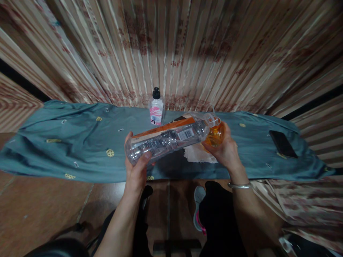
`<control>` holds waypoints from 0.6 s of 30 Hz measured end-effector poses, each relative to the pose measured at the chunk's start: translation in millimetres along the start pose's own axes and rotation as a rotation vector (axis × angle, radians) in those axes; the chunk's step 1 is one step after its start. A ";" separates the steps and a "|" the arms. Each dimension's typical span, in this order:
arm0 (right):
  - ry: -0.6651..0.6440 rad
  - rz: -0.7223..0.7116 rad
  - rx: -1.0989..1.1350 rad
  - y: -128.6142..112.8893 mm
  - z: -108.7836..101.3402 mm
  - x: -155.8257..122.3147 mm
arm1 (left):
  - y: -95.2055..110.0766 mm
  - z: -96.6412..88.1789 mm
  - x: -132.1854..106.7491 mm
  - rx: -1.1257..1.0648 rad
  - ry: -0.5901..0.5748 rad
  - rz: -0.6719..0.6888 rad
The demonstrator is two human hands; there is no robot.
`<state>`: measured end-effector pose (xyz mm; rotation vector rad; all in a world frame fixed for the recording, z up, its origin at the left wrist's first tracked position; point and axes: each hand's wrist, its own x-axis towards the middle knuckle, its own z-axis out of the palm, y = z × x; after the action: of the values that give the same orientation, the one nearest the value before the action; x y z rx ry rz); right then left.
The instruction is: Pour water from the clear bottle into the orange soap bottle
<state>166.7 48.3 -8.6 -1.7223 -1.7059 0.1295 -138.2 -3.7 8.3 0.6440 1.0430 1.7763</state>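
My left hand [138,173] is wrapped round the base end of a large clear plastic bottle [166,142] with an orange label and a barcode. The bottle is tilted nearly flat, its open mouth pointing right. At that mouth, my right hand [227,151] grips a small amber see-through container [215,135]. Its exact kind is partly hidden by the fingers and the bottle neck. I cannot tell whether liquid passes between them. Beneath lies a whitish crumpled tissue or cloth [198,154] next to a dark flat patch [174,165].
A small clear bottle with a black cap and pink label [156,107] stands at the back of the green cloth-covered table [88,142]. A black phone [283,143] lies on the right side. Behind hangs a striped curtain [171,53].
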 end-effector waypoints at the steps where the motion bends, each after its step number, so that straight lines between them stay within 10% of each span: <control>1: -0.002 0.001 0.000 -0.1 -0.1 0.0 | 0.3 0.2 -0.1 -0.006 0.003 -0.007; 18: -0.012 0.019 0.020 2.1 1.3 -0.4 | -0.8 3.7 0.7 -0.028 -0.002 -0.007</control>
<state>167.7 48.6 -10.9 -1.7263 -1.6914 0.1655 -135.2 -1.6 9.4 0.6240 1.0160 1.7811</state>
